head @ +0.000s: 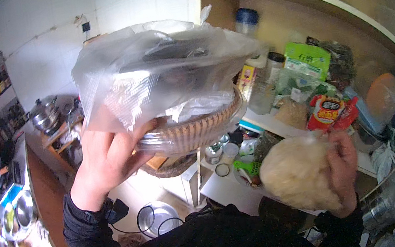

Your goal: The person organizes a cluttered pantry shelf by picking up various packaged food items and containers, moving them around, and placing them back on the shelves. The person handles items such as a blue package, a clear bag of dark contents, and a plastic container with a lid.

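Raised in the centre, a clear plastic tray with ribbed brown sides (198, 129) is gripped at its left end by my left hand (105, 153). A translucent plastic bag (159, 79) covers the top of the tray and drapes over my fingers. On the right, my right hand (344, 170) holds a clear bag of pale, lumpy food (294, 174) by its side and gathered top; what the food is, I cannot tell. This bag hangs apart from the tray, over the lower shelf with its small jars and a green plastic basket (248, 167).
Behind the hands, a cupboard shelf (275, 123) carries jars, a red food packet (325, 111) and a green packet (305, 59). A round wooden board (171, 168) lies beneath the tray. On the floor sits a metal basin (158, 217); a steel pot (43, 117) stands at the left.
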